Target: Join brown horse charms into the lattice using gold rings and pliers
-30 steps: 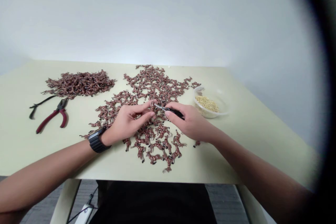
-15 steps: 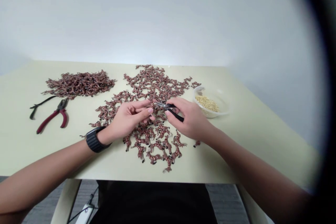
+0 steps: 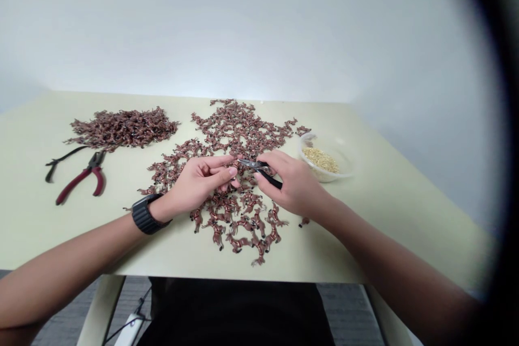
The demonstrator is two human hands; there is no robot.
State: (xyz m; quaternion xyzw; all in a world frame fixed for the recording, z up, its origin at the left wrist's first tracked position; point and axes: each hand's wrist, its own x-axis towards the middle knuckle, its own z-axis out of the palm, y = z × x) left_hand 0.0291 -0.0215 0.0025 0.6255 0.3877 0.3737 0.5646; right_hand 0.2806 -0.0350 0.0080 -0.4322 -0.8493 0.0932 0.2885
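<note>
Over the middle of the desk, the right hand grips small black-handled pliers, their tips held just beside the curled fingertips of the left hand. Whether those fingers pinch anything is too small to tell. Working this close suits such tiny pieces. Both hands hover above brown horse figurines, with a clear bowl of gold bits nearby.

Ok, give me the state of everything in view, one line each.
Left hand: raised, fingers curled, beside the pliers' tips.
Right hand: gripping black-handled pliers.
Brown horse figurines: spread out, mostly one layer.
Figurine heap: piled.
Red-handled pliers: lying flat, unheld.
Clear plastic bowl: uncovered, holding gold bits.
</note>
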